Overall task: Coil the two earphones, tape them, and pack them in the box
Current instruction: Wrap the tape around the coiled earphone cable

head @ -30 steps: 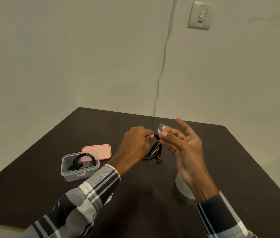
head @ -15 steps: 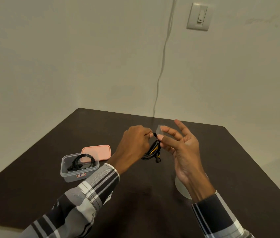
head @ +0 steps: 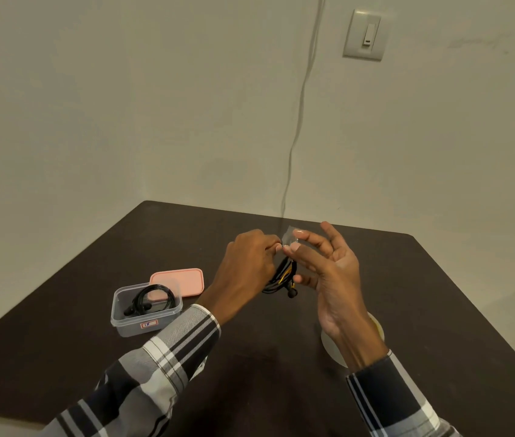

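On the dark tabletop (head: 281, 357) in front of me, the task looks about half done: the clear box (head: 146, 310) sits at the near left with one black earphone (head: 152, 298) already coiled inside it, and its pink lid (head: 178, 280) lies flat just behind it, touching or nearly so, still off. A roll of tape (head: 376, 334) lies on the tabletop under my right wrist, mostly hidden. What is left, as I judge it, is to tape the second earphone, put it in the box beside the first, and perhaps close the lid. My left hand (head: 246, 266) is lifted above the middle of the tabletop, its grip curled round the top of the second earphone (head: 283, 277), a black and yellow bundle that hangs down below my fingers, well right of the box. My right hand (head: 333, 275) is just beside it, palm toward me, the outer fingers spread loose, while thumb and forefinger pinch a small clear piece of tape (head: 290, 237) right at the top of the bundle, touching or nearly touching it; I cannot tell whether it has stuck yet.
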### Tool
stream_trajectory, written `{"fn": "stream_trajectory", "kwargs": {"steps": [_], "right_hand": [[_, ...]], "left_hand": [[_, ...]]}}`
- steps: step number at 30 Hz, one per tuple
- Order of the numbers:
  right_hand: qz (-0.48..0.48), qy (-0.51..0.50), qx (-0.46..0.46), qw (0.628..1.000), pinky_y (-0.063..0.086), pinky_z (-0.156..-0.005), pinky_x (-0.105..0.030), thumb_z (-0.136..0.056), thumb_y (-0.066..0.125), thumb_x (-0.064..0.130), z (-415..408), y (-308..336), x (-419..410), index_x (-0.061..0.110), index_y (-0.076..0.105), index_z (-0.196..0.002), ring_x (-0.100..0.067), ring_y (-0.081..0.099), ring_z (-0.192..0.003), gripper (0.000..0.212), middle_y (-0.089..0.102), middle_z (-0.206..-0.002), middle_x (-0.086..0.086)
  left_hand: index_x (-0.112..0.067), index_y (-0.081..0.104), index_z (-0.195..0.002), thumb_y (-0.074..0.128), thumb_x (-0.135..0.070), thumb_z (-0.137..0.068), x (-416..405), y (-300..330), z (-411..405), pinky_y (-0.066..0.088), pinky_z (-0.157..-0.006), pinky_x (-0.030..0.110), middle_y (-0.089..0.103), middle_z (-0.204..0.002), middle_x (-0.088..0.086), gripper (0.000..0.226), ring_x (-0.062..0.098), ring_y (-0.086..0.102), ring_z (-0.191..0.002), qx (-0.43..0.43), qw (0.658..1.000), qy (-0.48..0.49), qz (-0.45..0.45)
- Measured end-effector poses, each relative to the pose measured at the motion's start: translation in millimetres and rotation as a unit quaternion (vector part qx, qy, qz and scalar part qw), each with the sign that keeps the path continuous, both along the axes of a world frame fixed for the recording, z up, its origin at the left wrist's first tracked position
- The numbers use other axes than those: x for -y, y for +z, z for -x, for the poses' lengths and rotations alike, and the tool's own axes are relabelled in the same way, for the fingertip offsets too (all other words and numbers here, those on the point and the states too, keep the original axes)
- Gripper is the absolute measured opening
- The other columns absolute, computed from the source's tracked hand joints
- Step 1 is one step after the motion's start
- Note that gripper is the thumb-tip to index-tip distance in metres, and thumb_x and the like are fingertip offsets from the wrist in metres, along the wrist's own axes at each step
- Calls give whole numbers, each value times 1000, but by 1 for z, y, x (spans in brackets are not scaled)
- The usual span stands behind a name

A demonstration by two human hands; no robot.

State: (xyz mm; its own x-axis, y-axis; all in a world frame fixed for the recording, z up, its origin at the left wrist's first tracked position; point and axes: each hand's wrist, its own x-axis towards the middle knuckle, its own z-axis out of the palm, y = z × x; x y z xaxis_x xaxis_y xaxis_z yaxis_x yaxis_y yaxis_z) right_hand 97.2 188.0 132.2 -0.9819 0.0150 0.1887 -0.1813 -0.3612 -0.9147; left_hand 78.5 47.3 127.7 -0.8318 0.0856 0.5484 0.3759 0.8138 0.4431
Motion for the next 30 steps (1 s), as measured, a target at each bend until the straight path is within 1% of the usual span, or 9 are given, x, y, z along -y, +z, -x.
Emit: {"fn": "stream_trajectory", "kwargs": {"steps": [4,6,9,11,15,19,22,27,30], "right_hand": [[1,-4,9,1000,51,-50,-25,-86,74,10,1,1,2,17,25,-155,-25,75,-93,84,74,-112,-6],[-19,-12,6,1000,50,-49,-25,-85,74,7,3,1,3,17,26,-154,-25,75,-92,85,75,-109,-4],[-34,-21,4,999,49,-48,-25,-81,77,1,7,0,4,15,27,-154,-20,74,-84,90,75,-104,-3],[-37,-23,5,999,49,-48,-25,-80,78,0,10,-1,4,14,27,-155,-18,73,-82,92,75,-103,-3],[-41,-21,8,999,49,-48,-24,-81,77,0,14,0,4,14,25,-155,-17,74,-81,92,76,-102,-3],[-41,-26,8,999,51,-49,-24,-82,77,0,15,-1,6,13,26,-155,-17,75,-78,90,76,-99,-3],[-39,-31,4,999,53,-52,-26,-82,77,0,15,-2,6,13,26,-155,-23,75,-79,89,76,-100,-5],[-42,-50,2,998,58,-60,-29,-83,77,1,18,-5,8,14,26,-155,-25,76,-82,89,76,-98,-4],[-59,-65,-14,996,60,-62,-29,-82,78,2,18,-8,9,14,25,-155,-22,76,-82,91,77,-97,-4]], "left_hand": [[-9,57,-73,49,-15,-99,1,-2,0,28,-51,23,48,-69,-1,28,17,46,-61,-11,1000,-2,-6],[-8,57,-73,49,-15,-99,1,-3,0,30,-54,27,50,-71,1,28,19,48,-63,-12,1000,-4,-12],[-9,59,-76,48,-15,-99,1,-3,0,30,-54,26,51,-72,2,26,19,49,-64,-22,1000,-9,-13],[-9,61,-79,48,-13,-98,2,-4,0,35,-53,29,52,-72,2,24,20,51,-64,-26,1000,-10,-11],[-10,63,-82,46,-15,-99,3,-5,0,47,-60,39,54,-75,4,25,21,55,-66,-27,999,-23,-23],[-13,66,-92,44,-15,-101,0,-4,-3,47,-64,34,55,-81,1,24,18,55,-71,-13,997,-53,-53],[-12,66,-96,44,-12,-101,-2,-4,-3,48,-68,33,56,-86,0,23,17,56,-76,10,995,-69,-78],[-10,65,-106,43,-11,-101,-4,-5,-4,39,-69,16,55,-93,-1,23,10,54,-82,43,990,-89,-101],[-13,64,-112,42,-12,-101,-2,-7,0,42,-71,15,56,-94,-3,24,9,56,-84,83,982,-102,-132]]}}
